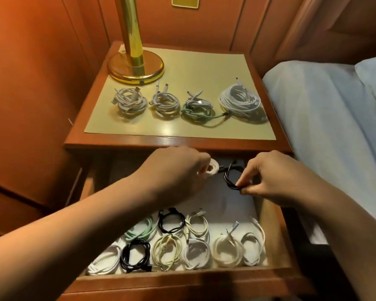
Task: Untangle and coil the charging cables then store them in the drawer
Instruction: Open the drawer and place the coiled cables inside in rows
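White coil [211,168] gripped in your left hand [178,170], black coil [233,177] pinched by your right hand [269,177], mid-frame above the drawer [267,216].

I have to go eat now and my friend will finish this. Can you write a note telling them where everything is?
Left hand: grips a white coil at the back of the open drawer.
Right hand: fingers pinch a black coil beside it.
Done: eleven coils lie in rows at the drawer's front.
Left: set down these two, then move the four bundles from the nightstand top into the drawer.
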Demonstrator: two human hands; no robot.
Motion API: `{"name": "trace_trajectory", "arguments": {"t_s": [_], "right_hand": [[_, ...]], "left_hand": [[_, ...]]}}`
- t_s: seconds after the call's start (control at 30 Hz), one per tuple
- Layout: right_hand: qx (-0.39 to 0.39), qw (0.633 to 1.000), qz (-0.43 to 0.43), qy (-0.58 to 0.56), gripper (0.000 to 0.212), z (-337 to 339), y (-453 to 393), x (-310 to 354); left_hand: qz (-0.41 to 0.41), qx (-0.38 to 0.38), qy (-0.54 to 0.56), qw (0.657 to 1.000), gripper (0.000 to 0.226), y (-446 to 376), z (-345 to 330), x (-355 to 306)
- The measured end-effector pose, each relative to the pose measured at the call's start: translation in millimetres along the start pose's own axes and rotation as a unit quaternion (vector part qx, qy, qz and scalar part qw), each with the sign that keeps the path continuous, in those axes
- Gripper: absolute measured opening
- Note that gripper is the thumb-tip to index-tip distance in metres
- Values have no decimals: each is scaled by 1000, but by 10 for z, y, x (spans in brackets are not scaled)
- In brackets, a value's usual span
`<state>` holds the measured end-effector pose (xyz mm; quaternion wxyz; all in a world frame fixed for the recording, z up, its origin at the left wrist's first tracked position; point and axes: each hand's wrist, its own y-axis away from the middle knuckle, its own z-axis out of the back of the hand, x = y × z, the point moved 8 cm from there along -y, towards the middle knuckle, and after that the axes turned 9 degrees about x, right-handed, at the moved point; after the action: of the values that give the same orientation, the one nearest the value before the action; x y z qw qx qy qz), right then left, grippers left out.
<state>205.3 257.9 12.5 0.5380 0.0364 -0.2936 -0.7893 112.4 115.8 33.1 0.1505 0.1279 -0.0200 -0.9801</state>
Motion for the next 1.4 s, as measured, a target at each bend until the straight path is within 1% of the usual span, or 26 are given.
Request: {"name": "trace_trajectory", "arguments": {"t_s": [0.1,0.2,0.27,0.37,0.47,0.57,0.7,0.8,0.9,0.97,1.07,1.13,1.2,1.27,1.33,1.4], "right_hand": [[17,998,-51,45,13,-124,-106,-154],[17,993,-79,88,14,-210,-217,-239],[44,988,-96,110,15,-321,-280,-294],[104,981,-115,113,16,-515,-336,-345],[130,976,-120,126,18,-638,-368,-359],[147,969,-126,155,11,-699,-397,-368],[190,955,-141,177,22,-819,-432,-378],[242,941,-147,184,33,-963,-448,-389],[306,917,-153,205,32,-1094,-424,-388],[317,909,-141,229,31,-1103,-418,-357],[330,906,-136,226,34,-1062,-376,-322],[322,912,-129,221,35,-986,-349,-281],[285,927,-118,212,32,-867,-344,-216],[233,948,-107,188,27,-727,-350,-138],[168,969,-87,160,17,-574,-375,-47],[122,985,-56,111,12,-451,-397,64]], "left_hand": [[20,71,-1,997,18,-189,-441,-92],[26,122,5,992,18,-301,-802,-224],[27,145,-1,989,16,-352,-982,-302],[33,172,-19,984,14,-409,-1267,-350],[20,199,-44,979,16,-463,-1484,-396],[1,219,-80,972,12,-542,-1576,-452],[-30,261,-100,960,11,-584,-1668,-524],[-46,267,-106,957,13,-573,-1697,-568],[-59,294,-105,948,16,-518,-1747,-612],[-69,312,-107,941,15,-475,-1782,-635],[-72,313,-99,942,12,-438,-1786,-637],[-77,306,-86,945,15,-413,-1739,-641],[-83,285,-82,951,20,-389,-1641,-648],[-82,253,-77,961,27,-363,-1498,-630],[-76,214,-68,971,33,-329,-1299,-577],[-60,171,-52,982,35,-294,-1032,-470]]}}
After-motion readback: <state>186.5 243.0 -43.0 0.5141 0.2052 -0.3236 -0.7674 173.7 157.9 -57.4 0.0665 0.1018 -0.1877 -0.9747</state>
